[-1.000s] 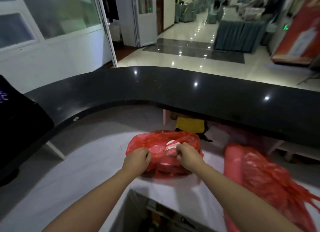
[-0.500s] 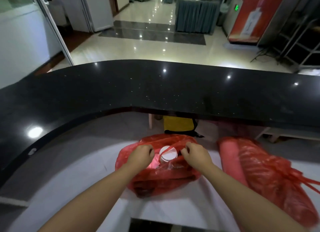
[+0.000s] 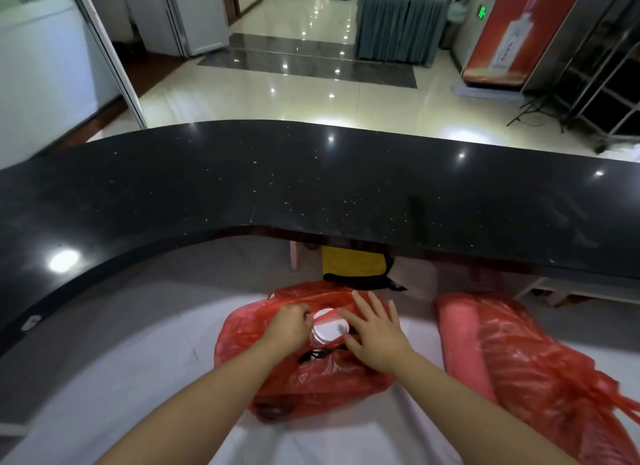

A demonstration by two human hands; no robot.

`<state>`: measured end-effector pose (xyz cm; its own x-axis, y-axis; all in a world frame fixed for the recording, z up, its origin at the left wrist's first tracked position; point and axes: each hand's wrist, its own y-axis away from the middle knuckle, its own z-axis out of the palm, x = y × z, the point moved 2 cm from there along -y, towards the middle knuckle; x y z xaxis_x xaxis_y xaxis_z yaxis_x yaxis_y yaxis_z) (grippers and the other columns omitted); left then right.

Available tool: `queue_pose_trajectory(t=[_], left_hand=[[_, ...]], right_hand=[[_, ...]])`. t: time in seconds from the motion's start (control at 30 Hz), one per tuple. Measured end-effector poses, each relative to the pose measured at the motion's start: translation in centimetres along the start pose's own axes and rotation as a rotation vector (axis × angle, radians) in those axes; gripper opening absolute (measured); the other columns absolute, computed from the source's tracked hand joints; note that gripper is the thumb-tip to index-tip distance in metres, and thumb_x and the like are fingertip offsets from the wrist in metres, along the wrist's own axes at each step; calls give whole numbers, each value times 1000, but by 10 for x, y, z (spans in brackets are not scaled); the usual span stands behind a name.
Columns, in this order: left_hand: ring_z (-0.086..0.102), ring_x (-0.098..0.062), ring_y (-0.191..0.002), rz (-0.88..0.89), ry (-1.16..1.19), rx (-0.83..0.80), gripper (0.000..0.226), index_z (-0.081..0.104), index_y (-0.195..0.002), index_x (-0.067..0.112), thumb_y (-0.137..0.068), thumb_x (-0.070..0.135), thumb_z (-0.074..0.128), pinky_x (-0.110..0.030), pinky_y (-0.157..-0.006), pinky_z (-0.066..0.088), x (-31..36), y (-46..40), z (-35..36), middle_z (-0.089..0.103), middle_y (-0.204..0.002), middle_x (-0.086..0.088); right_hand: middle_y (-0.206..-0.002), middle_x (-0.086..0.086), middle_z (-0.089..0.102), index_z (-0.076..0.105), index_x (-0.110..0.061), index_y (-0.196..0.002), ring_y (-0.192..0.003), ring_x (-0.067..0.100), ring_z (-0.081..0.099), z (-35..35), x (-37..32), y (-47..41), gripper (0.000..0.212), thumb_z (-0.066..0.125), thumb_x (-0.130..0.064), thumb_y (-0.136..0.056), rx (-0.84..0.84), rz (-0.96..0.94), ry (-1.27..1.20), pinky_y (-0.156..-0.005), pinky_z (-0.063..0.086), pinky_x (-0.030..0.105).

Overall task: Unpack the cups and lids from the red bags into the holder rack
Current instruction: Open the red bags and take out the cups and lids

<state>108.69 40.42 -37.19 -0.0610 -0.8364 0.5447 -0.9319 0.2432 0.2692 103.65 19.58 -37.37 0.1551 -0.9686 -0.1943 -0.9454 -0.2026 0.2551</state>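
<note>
Blk curved counter (image 3: 346, 187), yellow bag (image 3: 353, 263)

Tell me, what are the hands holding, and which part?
The left hand pinches the crinkly red plastic bag at its opening's edge, beside a white round lid. The right hand lies open, holding nothing.

The scene is dim near the camera and brighter beyond, where the glossy floor (image 3: 311, 93) carries rows of small white glints from ceiling lamps. The black counter top (image 3: 311, 187) mirrors the same lamps as sharp specks, with one large soft glare patch at its left end. Under its overhang lies deep shadow. The white worktop (image 3: 114, 378) looks grey-blue and evenly lit. Wide-angle distortion bends the counter into an arc and tilts the door frames. The red bag on the right (image 3: 540, 371) smears with motion blur toward the edge.
</note>
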Motion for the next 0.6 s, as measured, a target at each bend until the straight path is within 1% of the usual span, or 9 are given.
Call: queue_pose_trajectory(t=[0.07,0.13,0.2,0.27,0.3,0.4,0.47,0.53,0.6], left_hand=[[65,-30,-102,-80,43,-39,24,71,-108,10,-99,23,53,-32,-78,45,-2,-3,8,73,-107,-12],[66,-26,-99,-165,134,-77,26,72,-106,9,-101,23,50,-29,-73,40,-3,-6,14,74,-105,-11],[61,-20,-86,-230,222,-103,29,70,-90,8,-102,21,47,-30,-67,38,-2,-7,20,71,-89,-10],[52,-17,-73,-307,306,-92,36,56,-69,13,-103,19,45,-30,-61,32,-1,-7,25,58,-68,-2],[49,-16,-68,-349,361,-90,38,53,-66,15,-103,18,45,-29,-60,31,-1,-6,27,52,-64,1],[51,-18,-67,-448,586,-114,29,66,-80,10,-100,11,44,-26,-62,36,-2,-5,33,59,-71,-5],[54,-19,-58,-561,829,-112,26,71,-86,9,-97,11,47,-23,-53,38,-2,-2,35,63,-71,-8],[50,-20,-51,-656,981,-90,21,71,-90,8,-97,15,53,-22,-48,33,-4,-3,38,62,-71,-12],[44,-19,-50,-708,1051,-61,15,69,-94,9,-98,14,55,-24,-48,30,-4,-4,41,55,-68,-10]], right_hand=[[-169,-8,-7,16,-52,-153,-155,27,-12,8,3,-6,60,32,-60,-96,-138,3,19,-121,0,58],[-169,-8,-9,17,-53,-153,-154,27,-14,13,6,-9,58,31,-62,-97,-229,-3,18,-122,3,56],[-169,-8,-7,24,-51,-153,-155,27,-11,15,8,-12,55,30,-62,-99,-261,-25,15,-122,5,55],[-169,-6,-1,27,-47,-153,-155,26,-6,17,7,-15,54,29,-60,-100,-278,-51,15,-124,7,53],[-169,-5,2,28,-45,-154,-156,27,-4,17,7,-16,55,30,-59,-101,-285,-62,6,-124,8,52],[-169,-2,6,29,-37,-156,-156,26,0,18,7,-18,55,33,-54,-103,-295,-94,-46,-125,13,46],[-169,1,8,31,-34,-156,-156,26,3,18,9,-20,54,34,-49,-105,-291,-114,-62,-125,14,42],[-169,2,10,32,-32,-156,-156,26,6,19,11,-21,51,33,-45,-106,-277,-134,-58,-124,16,40],[-169,3,11,31,-30,-157,-155,25,8,21,13,-21,50,30,-41,-108,-271,-150,-55,-124,17,41]])
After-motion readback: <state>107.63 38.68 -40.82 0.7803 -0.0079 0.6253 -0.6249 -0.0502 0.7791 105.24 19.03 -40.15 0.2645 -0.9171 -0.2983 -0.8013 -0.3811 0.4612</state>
